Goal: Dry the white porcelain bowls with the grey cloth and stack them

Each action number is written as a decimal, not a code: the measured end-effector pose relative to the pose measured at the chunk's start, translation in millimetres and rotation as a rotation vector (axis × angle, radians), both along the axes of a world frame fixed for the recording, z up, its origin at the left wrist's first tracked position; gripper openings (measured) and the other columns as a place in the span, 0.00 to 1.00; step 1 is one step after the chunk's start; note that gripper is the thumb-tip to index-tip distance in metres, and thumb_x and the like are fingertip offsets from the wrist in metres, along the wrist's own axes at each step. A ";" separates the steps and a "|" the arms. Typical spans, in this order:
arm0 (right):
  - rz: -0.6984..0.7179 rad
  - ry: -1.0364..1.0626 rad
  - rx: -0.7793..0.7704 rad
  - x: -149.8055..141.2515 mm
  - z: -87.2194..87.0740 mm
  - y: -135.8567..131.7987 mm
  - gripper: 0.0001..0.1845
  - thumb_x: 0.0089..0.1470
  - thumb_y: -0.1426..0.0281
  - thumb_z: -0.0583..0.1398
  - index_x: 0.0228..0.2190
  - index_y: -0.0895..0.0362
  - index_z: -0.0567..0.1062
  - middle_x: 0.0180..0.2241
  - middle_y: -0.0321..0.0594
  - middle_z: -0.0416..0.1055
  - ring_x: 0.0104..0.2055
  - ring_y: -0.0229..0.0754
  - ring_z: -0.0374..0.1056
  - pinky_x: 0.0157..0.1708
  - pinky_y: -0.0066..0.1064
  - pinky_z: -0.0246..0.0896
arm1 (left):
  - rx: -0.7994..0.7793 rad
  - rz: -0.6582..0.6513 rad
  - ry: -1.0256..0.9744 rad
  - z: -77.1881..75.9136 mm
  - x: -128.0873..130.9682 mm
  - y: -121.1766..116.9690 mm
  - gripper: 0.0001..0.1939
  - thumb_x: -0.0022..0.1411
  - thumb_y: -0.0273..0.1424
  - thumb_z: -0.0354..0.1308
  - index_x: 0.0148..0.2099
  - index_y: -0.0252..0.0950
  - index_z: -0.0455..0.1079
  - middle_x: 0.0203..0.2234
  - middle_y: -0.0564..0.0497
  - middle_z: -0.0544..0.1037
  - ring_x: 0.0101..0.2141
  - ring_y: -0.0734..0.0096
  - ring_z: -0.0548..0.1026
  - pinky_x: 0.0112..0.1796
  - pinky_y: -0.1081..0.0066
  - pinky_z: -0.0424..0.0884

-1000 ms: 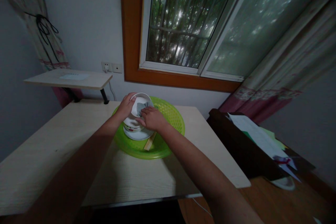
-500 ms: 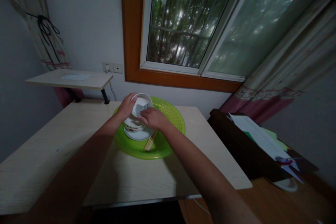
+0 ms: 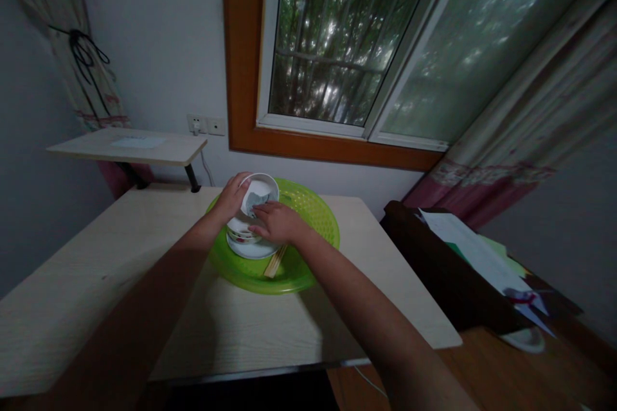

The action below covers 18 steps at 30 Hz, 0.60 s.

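My left hand [image 3: 234, 198] grips a white bowl [image 3: 263, 184] by its left rim, tilted so its inside faces me. Fingers of my right hand [image 3: 279, 221] press a grey cloth [image 3: 255, 201] against the bowl's inner wall. Beneath the held bowl sits a stack of white bowls [image 3: 242, 237] with a coloured pattern, resting on a white plate [image 3: 250, 251]. Several wooden chopsticks [image 3: 275, 262] lie to the right of the plate. All of these are in a round green plastic basket [image 3: 322, 209].
The basket stands on a pale wooden table [image 3: 250, 334]. A small raised shelf [image 3: 168, 149] is at the back left. On the right, a dark brown piece of furniture [image 3: 419, 263] carries papers [image 3: 463, 241]. A window [image 3: 332, 45] is behind the table.
My right hand has shifted slightly down and left with the cloth inside the bowl, its thumb now lower, outside the rim. My left hand keeps its hold on the bowl.
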State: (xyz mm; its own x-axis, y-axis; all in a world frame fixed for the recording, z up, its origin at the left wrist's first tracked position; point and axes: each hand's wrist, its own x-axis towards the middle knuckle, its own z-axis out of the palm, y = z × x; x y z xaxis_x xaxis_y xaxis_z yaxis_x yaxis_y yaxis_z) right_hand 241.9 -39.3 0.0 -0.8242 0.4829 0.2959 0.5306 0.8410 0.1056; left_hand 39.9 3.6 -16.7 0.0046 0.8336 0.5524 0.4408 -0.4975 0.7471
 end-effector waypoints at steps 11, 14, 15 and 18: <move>-0.021 -0.018 0.059 -3.4 -3.4 6.1 0.23 0.68 0.66 0.55 0.60 0.63 0.69 0.58 0.52 0.72 0.56 0.49 0.71 0.56 0.41 0.64 | -0.055 -0.069 -0.103 5.8 3.6 -6.5 0.26 0.70 0.48 0.44 0.59 0.37 0.66 0.56 0.42 0.73 0.57 0.59 0.70 0.61 0.57 0.63; -0.068 -0.056 0.134 -3.9 -0.8 7.7 0.17 0.67 0.72 0.54 0.54 0.60 0.73 0.55 0.49 0.75 0.53 0.49 0.72 0.53 0.41 0.65 | -0.069 -0.060 -0.139 3.5 3.3 -4.6 0.26 0.69 0.49 0.46 0.58 0.36 0.66 0.55 0.42 0.73 0.56 0.58 0.70 0.60 0.56 0.64; -0.077 -0.059 0.156 -3.6 0.6 7.1 0.17 0.67 0.73 0.54 0.54 0.59 0.74 0.53 0.49 0.75 0.52 0.49 0.72 0.52 0.42 0.65 | -0.074 -0.061 -0.154 3.2 3.1 -4.1 0.27 0.69 0.49 0.46 0.58 0.36 0.66 0.55 0.42 0.73 0.56 0.58 0.70 0.60 0.56 0.65; -0.076 -0.048 0.213 -2.3 4.9 3.6 0.18 0.67 0.72 0.54 0.57 0.57 0.71 0.53 0.48 0.75 0.51 0.50 0.70 0.49 0.43 0.65 | -0.090 -0.104 -0.208 3.6 1.7 -2.7 0.26 0.67 0.47 0.47 0.58 0.36 0.66 0.55 0.42 0.73 0.56 0.57 0.71 0.60 0.57 0.64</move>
